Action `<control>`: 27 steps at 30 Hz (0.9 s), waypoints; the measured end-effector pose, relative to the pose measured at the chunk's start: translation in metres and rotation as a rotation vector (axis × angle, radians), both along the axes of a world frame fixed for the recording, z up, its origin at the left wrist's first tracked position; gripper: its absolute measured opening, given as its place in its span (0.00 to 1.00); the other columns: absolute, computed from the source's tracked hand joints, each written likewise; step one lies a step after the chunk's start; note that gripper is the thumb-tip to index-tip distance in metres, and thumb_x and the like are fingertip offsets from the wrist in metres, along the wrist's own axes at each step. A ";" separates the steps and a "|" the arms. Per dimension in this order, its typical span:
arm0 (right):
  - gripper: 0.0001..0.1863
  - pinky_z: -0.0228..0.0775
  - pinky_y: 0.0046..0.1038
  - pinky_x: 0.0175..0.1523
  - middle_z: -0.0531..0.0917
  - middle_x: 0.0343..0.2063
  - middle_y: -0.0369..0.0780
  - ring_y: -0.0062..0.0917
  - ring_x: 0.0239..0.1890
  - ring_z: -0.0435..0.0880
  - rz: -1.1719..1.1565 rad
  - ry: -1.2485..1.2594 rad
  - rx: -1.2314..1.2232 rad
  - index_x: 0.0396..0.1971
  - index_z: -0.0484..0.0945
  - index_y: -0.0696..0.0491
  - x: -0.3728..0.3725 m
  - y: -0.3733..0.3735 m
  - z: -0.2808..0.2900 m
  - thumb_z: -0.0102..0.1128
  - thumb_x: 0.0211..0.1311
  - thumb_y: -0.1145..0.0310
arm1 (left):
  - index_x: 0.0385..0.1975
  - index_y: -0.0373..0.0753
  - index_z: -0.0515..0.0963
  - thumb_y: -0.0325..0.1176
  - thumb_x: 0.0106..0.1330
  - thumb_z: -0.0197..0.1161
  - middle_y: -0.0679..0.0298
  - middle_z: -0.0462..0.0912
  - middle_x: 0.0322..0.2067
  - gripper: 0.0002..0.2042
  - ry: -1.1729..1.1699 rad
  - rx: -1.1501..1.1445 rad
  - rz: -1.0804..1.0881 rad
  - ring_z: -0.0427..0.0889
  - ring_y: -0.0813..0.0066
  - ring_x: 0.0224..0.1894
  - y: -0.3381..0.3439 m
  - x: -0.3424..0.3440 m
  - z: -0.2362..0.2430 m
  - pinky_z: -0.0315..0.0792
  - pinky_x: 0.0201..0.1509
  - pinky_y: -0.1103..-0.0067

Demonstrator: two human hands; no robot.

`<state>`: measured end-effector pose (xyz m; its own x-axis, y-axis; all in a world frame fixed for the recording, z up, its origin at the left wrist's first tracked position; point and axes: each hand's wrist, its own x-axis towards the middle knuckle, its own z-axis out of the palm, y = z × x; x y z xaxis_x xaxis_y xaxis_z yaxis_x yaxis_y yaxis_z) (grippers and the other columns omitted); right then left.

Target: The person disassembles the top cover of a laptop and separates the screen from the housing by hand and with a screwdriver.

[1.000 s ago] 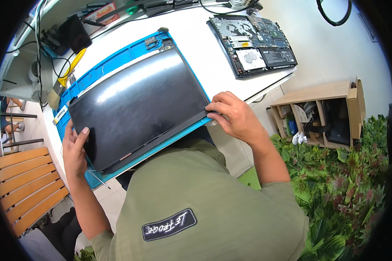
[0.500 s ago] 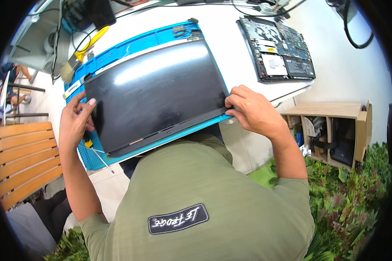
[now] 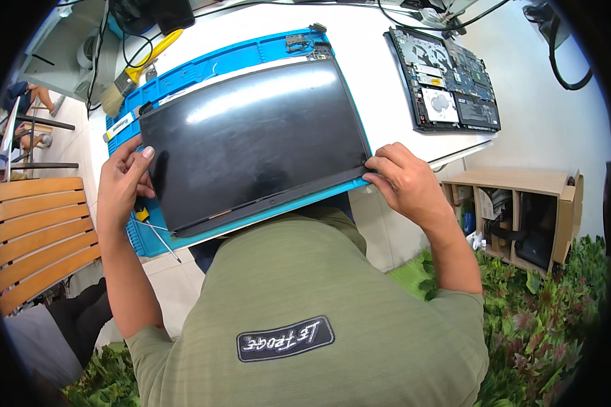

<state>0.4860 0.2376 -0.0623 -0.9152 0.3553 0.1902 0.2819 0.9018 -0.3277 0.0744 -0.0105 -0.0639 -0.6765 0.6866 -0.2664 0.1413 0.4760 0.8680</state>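
A laptop screen (image 3: 258, 136) with a glossy black panel and a dark lower bezel strip lies at a slant on a blue work mat (image 3: 234, 60). At its left edge is my left hand (image 3: 123, 182), the thumb over the rim and the fingers curled beside and partly behind it. My right hand (image 3: 407, 180) pinches the lower right corner of the screen's frame between thumb and bent fingers. A screwdriver (image 3: 161, 234) with a yellow and black handle lies on the mat near my left wrist, its shaft sticking out over the edge.
An opened laptop base (image 3: 445, 85) with bare boards and battery sits at the table's right. Behind the screen's left corner are a brush (image 3: 115, 95) and a yellow-handled tool (image 3: 157, 53). A slatted wooden bench (image 3: 37, 234) stands left, a wooden shelf unit (image 3: 506, 180) right.
The whole view has shifted slightly, so the table sits a little further right. Both hands keep their places at the screen's edges; the right fingers are bunched a little tighter at the corner.
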 end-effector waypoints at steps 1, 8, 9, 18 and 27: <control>0.11 0.79 0.37 0.45 0.81 0.37 0.39 0.35 0.42 0.82 0.005 -0.019 -0.009 0.39 0.82 0.56 0.001 0.001 0.000 0.74 0.60 0.72 | 0.67 0.25 0.75 0.48 0.73 0.71 0.68 0.77 0.25 0.34 0.007 0.006 -0.006 0.77 0.84 0.21 0.000 0.000 -0.002 0.73 0.23 0.86; 0.10 0.78 0.39 0.45 0.79 0.36 0.40 0.37 0.44 0.82 0.090 -0.219 -0.049 0.37 0.79 0.56 -0.010 0.016 0.013 0.72 0.62 0.71 | 0.68 0.25 0.74 0.50 0.72 0.72 0.66 0.78 0.19 0.36 0.037 -0.079 -0.062 0.79 0.79 0.16 0.000 0.007 0.014 0.73 0.19 0.83; 0.10 0.77 0.40 0.45 0.79 0.36 0.41 0.38 0.45 0.83 0.103 -0.259 -0.063 0.37 0.79 0.56 -0.015 0.018 0.017 0.72 0.62 0.70 | 0.68 0.25 0.73 0.50 0.71 0.73 0.65 0.78 0.18 0.36 0.027 -0.078 -0.064 0.79 0.78 0.15 -0.001 0.006 0.015 0.72 0.19 0.83; 0.11 0.73 0.43 0.42 0.77 0.34 0.44 0.44 0.38 0.80 0.100 -0.319 -0.148 0.37 0.77 0.56 -0.020 0.023 0.019 0.73 0.60 0.74 | 0.64 0.24 0.76 0.47 0.73 0.71 0.63 0.82 0.22 0.32 -0.053 -0.026 -0.076 0.84 0.75 0.20 -0.008 0.001 0.017 0.77 0.22 0.81; 0.16 0.74 0.40 0.47 0.79 0.40 0.45 0.44 0.44 0.80 0.218 -0.146 -0.159 0.43 0.79 0.56 -0.050 -0.021 0.030 0.74 0.55 0.76 | 0.57 0.30 0.83 0.40 0.72 0.71 0.62 0.85 0.30 0.21 0.118 -0.054 -0.028 0.86 0.76 0.25 -0.023 0.013 0.016 0.81 0.30 0.79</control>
<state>0.4362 0.2165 -0.0320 -0.9867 0.1624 0.0091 0.1419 0.8867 -0.4400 0.0875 -0.0333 -0.0476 -0.6859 0.6927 -0.2231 0.2554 0.5161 0.8176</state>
